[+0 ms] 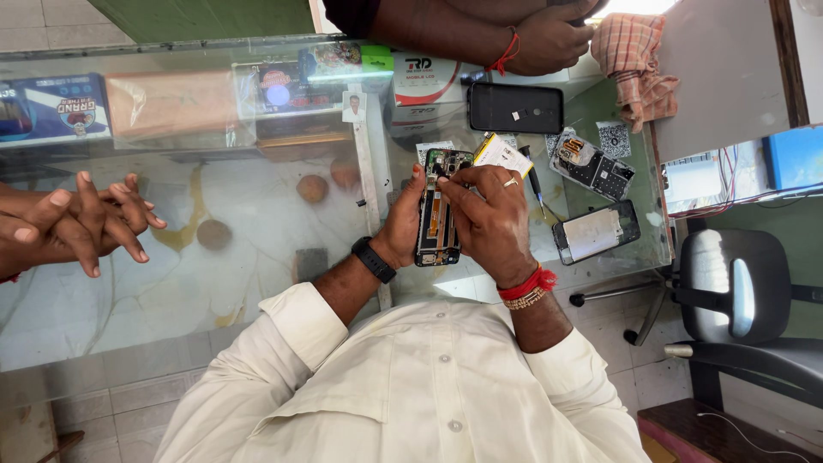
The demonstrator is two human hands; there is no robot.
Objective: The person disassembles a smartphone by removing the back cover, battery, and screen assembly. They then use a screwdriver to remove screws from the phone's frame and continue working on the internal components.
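Head view, looking down over a cream shirt onto a glass desk. Opened phone, back cover off and innards showing, held upright between both hands just above the desk's near edge. Left hand, black watch at the wrist, wrapped around the phone's left side, thumb up at its top corner. Right hand, ring on one finger and red thread at the wrist, laid over the phone's right side, fingertips pressed together near the top; cannot tell what, if anything, sits between them. Just beside the right hand, a screwdriver and a white card. Farther right, a bare phone frame and a circuit board. Beyond, a black phone lying flat, another person's hand at the far edge. At far left, a third person's clasped hands.
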